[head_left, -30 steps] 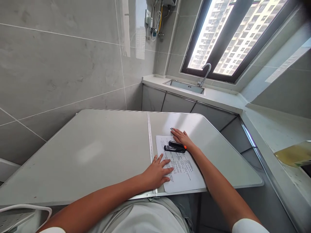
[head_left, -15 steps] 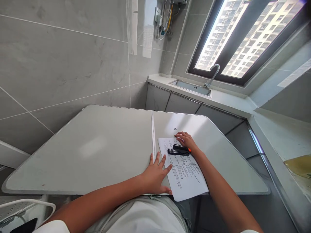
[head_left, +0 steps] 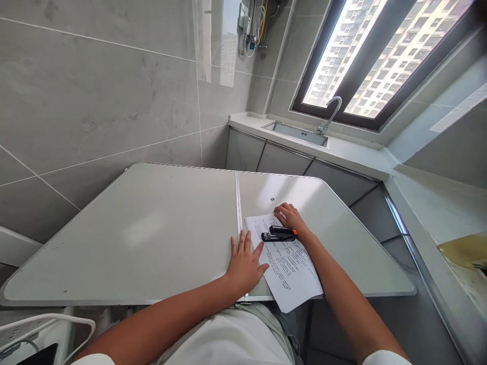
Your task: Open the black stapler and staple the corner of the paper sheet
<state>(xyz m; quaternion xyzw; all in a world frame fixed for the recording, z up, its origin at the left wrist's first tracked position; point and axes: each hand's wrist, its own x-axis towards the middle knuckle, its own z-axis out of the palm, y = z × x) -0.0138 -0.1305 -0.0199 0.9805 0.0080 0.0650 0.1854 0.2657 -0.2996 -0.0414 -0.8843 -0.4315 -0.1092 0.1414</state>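
Note:
A printed paper sheet [head_left: 291, 271] lies on the grey folding table [head_left: 152, 228], with its near corner hanging over the front edge. A black stapler [head_left: 279, 233] with an orange tip rests across the sheet's upper part. My left hand [head_left: 245, 261] lies flat on the table beside the centre seam, fingers spread and thumb touching the sheet's left edge. My right hand [head_left: 291, 217] sits just behind the stapler, fingers curled down on the sheet's far corner. A few loose staples [head_left: 272, 199] lie on the table beyond that hand.
A counter with a steel sink [head_left: 299, 133] and tap [head_left: 330, 114] runs under the window behind the table. A second counter [head_left: 437, 213] runs along the right, with a yellowish object [head_left: 462, 251] on it. Tiled wall is at left, and a white rack [head_left: 45, 329] at bottom left.
The sheet has turned, its near end swinging right over the table edge. My left hand slid off the sheet onto the table. My right hand's fingers went from flat to curled.

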